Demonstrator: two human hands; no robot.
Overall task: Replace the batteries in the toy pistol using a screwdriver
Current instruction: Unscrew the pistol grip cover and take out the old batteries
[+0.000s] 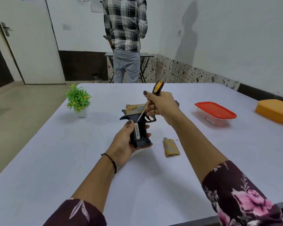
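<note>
In the middle of the frame the person holds the toy pistol (142,141) just above the desk (72,160). The left hand (122,144) grips the black handle from below, and a white battery (136,130) shows in the open handle. The right hand (163,105), a little higher, has its fingers (149,95) curled round the yellow-and-black screwdriver (157,86), whose thin shaft slants down so the tip sits at the battery's top end. A tan cover (171,148) lies flat on the desk, just right of the pistol. Further right stand a red-lidded box (215,111) and an orange box (274,110). A small potted plant (78,100) sits left of centre. Someone in a checked shirt (125,30) stands at the top, back turned.
</note>
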